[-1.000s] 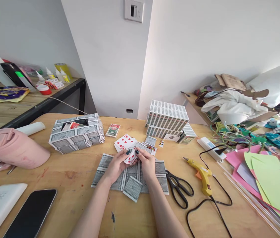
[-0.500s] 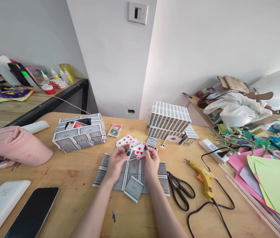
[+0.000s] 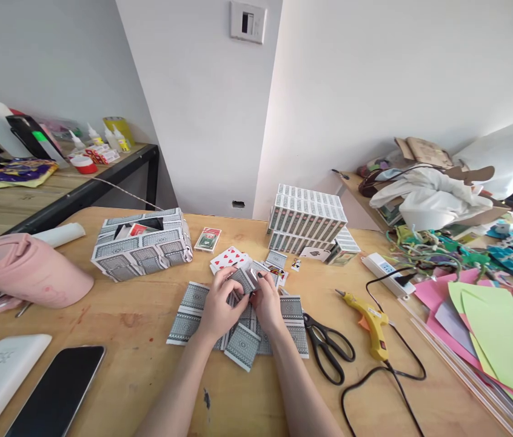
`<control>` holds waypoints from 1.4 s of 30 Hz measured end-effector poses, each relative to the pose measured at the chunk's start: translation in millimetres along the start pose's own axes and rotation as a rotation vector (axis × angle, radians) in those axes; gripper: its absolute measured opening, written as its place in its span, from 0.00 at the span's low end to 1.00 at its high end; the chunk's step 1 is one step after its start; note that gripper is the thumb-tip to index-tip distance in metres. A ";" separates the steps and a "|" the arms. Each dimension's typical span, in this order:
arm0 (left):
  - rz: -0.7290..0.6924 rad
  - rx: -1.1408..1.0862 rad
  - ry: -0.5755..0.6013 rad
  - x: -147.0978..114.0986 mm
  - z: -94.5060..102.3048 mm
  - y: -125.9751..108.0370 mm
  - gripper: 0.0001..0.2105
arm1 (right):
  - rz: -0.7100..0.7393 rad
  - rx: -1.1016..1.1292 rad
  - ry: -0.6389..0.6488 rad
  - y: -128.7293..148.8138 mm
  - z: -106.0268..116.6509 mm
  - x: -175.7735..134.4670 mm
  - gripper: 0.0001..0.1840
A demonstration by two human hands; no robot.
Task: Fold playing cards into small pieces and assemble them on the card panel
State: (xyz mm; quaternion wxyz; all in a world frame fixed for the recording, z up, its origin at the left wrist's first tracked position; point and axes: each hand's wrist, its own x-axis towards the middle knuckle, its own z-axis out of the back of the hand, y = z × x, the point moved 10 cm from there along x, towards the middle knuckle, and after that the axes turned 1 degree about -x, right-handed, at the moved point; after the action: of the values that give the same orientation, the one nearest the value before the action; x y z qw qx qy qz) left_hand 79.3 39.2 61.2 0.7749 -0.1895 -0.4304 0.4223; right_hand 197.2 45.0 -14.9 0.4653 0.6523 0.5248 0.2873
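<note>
Between both hands is a playing card (image 3: 242, 280) with its grey patterned back showing and a pale strip along its right side. My left hand (image 3: 224, 303) grips it from the left, fingers curled over its top. My right hand (image 3: 266, 302) pinches its right side, thumb up. Beneath the hands lies a flat panel of grey-backed cards (image 3: 291, 315), partly hidden by them. One loose card (image 3: 242, 347) lies tilted on the panel's near edge. Just beyond my hands are face-up heart cards (image 3: 227, 259) and a face card (image 3: 277, 274).
A card-covered box (image 3: 140, 250) stands at the left, a card pack (image 3: 208, 239) beside it. Stacked card boxes (image 3: 306, 212) stand behind. Black scissors (image 3: 329, 349), a yellow glue gun (image 3: 377, 331) with its cord and a power strip (image 3: 386, 274) lie right; a phone (image 3: 56, 394) lies left.
The heart faces between my hands no longer show; a patterned card back does. My left hand has turned over and closed in towards my right. The view has shifted slightly.
</note>
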 end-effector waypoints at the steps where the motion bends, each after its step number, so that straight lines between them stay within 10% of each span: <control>1: -0.011 0.035 -0.002 -0.2 0.0 -1.6 0.02 | 0.000 0.014 0.002 0.1 -0.1 0.4 0.08; 42: 0.041 0.054 0.078 -4.3 -10.2 4.6 0.07 | 0.132 -0.068 0.113 14.4 -5.1 -0.5 0.08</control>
State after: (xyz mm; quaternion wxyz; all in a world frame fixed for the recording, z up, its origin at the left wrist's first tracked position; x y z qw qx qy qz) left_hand 84.4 39.1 50.3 0.7871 -0.1937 -0.3844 0.4417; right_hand 198.7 45.8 0.3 0.4368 0.6520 0.4961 0.3714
